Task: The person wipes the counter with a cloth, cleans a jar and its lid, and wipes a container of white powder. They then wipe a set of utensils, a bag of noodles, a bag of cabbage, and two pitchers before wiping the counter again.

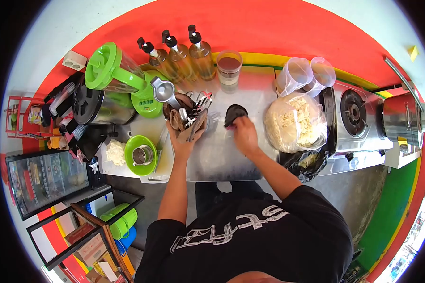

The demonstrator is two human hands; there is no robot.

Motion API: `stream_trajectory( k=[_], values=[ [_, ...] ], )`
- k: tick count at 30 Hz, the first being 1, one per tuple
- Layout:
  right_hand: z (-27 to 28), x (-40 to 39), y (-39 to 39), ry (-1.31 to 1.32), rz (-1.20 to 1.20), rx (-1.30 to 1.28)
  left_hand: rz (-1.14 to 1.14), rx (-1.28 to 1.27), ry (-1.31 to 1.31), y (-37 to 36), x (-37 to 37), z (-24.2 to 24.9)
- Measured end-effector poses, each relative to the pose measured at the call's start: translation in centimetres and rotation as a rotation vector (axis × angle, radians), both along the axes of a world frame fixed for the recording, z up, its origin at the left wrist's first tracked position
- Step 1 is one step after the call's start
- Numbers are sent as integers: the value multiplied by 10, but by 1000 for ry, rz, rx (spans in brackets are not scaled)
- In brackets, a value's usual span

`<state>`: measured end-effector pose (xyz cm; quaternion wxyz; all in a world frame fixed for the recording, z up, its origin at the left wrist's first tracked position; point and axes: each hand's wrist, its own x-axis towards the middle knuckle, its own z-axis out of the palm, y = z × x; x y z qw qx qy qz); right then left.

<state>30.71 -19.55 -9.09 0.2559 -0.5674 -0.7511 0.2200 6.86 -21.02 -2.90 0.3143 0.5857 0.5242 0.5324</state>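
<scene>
My left hand [182, 145] is wrapped round a brown utensil holder [199, 126] on the left half of the steel counter [217, 160]. Several metal-handled tools stick up out of it, and a grey citrus squeezer [164, 89] shows at its top left. To the right, my right hand [245, 136] has its fingers closed on the near edge of a small black rounded object [235, 113], whose kind I cannot tell. A gap of bare steel lies between the two hands.
Behind stand three pump bottles [201, 56], a measuring cup [229, 66] and a green blender [113, 70]. A bag of pale shreds [297, 122], plastic jugs [295, 75] and a stove [354, 111] are right. Left sits a green bowl [130, 162] with a metal cup.
</scene>
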Motion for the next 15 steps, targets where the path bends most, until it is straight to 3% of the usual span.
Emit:
stream_trajectory(
  k=[2,4,7,8,9,10,11,14,15],
  values=[
    [15,12,34,40,-251,129,28,-76,-112,-1,1,-4],
    [20,26,76,-173,-460,133,57,-155,-217,-1,1,-5],
    [4,37,112,-277,-540,-65,-35,-55,-268,-5,2,-5],
    [-8,37,112,-328,-507,134,-32,-61,-261,-9,1,-4],
    [-10,33,109,-376,-475,335,-30,-39,-183,-12,-1,-5],
    [-11,28,103,-370,-480,332,-31,-14,-107,-13,-5,-3],
    [-12,23,93,-284,-368,257,-87,151,344,-12,-18,-9],
    [-13,-3,38,-211,-116,145,-64,-36,215,-21,-21,-11],
    [-15,-17,15,-183,-64,171,-99,171,621,-18,-25,-10]
  ],
)
